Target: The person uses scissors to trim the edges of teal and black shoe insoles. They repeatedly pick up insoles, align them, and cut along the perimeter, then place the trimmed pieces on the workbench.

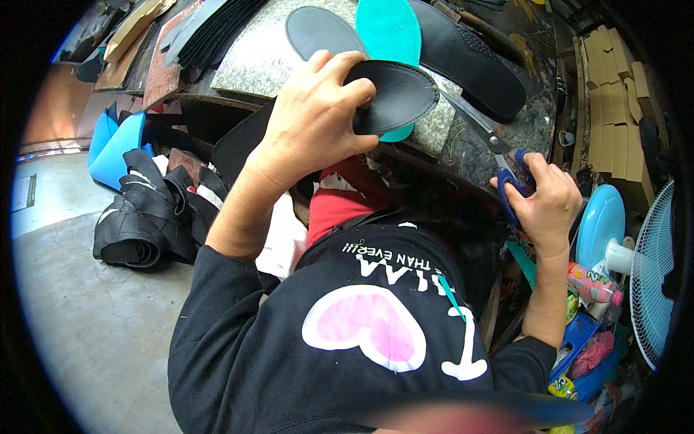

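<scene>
My left hand [311,119] is closed around one end of a black leather-look insole [401,98], thumb and fingers gripping its edges. A row of stitches runs along the insole's rim. In my right hand [543,206] is a pair of scissors [494,143] with blue handles, fingers through the loops. The blades point up and left, their tips close to the insole's right end; I cannot tell whether they touch it. Behind the held insole lie a teal insole [389,32], a dark grey insole [318,30] and a longer black sole piece [470,65].
The pieces lie on a speckled stone slab [249,61] on the worktable. At the far left is a stack of black sheets [217,32]. Rolled black material [141,224] and a blue sheet [116,148] are on the left. On the right stand a fan [654,275], cardboard boxes [607,108] and a bottle [594,283].
</scene>
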A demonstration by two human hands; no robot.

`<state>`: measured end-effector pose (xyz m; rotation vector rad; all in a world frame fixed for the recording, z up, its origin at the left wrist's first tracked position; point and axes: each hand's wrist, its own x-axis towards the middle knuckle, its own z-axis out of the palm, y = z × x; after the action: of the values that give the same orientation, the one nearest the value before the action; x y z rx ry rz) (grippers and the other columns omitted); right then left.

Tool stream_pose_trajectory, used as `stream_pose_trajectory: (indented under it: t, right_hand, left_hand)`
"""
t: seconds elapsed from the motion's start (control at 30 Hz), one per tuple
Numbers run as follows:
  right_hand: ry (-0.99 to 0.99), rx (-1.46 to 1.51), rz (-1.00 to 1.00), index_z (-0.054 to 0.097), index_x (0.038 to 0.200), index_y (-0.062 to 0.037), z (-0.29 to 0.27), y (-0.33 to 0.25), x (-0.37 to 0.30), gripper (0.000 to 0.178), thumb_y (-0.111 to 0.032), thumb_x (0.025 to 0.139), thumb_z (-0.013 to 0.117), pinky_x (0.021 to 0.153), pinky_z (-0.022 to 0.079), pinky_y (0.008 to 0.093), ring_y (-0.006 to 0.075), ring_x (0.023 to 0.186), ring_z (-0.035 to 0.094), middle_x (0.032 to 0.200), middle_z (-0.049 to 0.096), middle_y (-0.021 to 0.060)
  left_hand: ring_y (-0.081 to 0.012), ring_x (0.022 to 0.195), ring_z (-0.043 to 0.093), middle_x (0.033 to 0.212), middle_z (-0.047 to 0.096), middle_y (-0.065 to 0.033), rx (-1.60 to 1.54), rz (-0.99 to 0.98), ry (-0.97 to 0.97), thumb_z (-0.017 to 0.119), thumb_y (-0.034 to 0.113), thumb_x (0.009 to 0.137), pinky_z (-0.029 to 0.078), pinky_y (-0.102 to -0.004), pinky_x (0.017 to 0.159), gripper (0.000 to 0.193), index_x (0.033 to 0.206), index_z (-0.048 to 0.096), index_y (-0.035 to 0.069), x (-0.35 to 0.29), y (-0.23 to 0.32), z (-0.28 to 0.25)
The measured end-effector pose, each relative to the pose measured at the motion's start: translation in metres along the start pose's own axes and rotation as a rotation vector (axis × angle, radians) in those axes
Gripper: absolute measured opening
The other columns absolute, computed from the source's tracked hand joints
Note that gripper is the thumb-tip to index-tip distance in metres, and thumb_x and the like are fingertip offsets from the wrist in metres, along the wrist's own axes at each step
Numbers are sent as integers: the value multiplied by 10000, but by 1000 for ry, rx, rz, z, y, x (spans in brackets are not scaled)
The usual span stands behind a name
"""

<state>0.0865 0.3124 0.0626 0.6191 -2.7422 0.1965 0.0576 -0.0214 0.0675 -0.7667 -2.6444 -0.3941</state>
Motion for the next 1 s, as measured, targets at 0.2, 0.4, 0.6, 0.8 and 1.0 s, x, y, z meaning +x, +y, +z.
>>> stream_pose_trajectory:
  t: [0.2, 0.4, 0.6, 0.8, 1.0]
  right_hand:
    - [-22, -93, -36, 682, 977, -96, 2, -3, 0, 358, -300, 722, 829, 643, 499, 382, 269, 684, 658, 752, 682, 81]
    - [-278, 711, 585, 634, 1034, -71, 17, -5, 12, 340, -221, 800, 829, 707, 508, 259, 127, 808, 686, 931, 747, 81]
    - [-205, 1284, 398, 519, 1096, -53, 47, -35, 22, 396, -72, 821, 804, 693, 460, 186, 39, 786, 568, 881, 609, -10]
    - [-21, 1296, 505, 523, 1075, -66, 43, -17, 20, 345, -58, 840, 775, 599, 405, 176, 13, 676, 500, 792, 530, -51]
    - [-545, 1683, 359, 546, 1076, -22, 35, -23, 3, 700, -615, 777, 767, 620, 443, 219, 105, 650, 586, 786, 601, 34]
  left_hand:
    - [-359, 1082, 580, 1285, 583, -165, 4, 33, 8, 836, 177, 538, 493, -430, 914, 399, 865, 628, 80, -2, 2, 1]
    - [-341, 1048, 558, 1215, 581, -160, -21, 67, -28, 869, 249, 529, 491, -431, 870, 452, 898, 661, 91, -1, 13, -2]
    - [-334, 1038, 551, 1266, 545, -159, -223, 224, -167, 879, 263, 450, 476, -443, 846, 541, 896, 613, 111, -5, 44, 9]
    - [-376, 1052, 581, 1254, 571, -177, -89, 27, 76, 881, 223, 465, 489, -463, 890, 493, 865, 620, 100, -9, 0, 4]
    - [-400, 1138, 571, 1315, 549, -213, -36, -106, 351, 921, 251, 515, 482, -460, 944, 493, 886, 636, 93, -9, -25, 9]
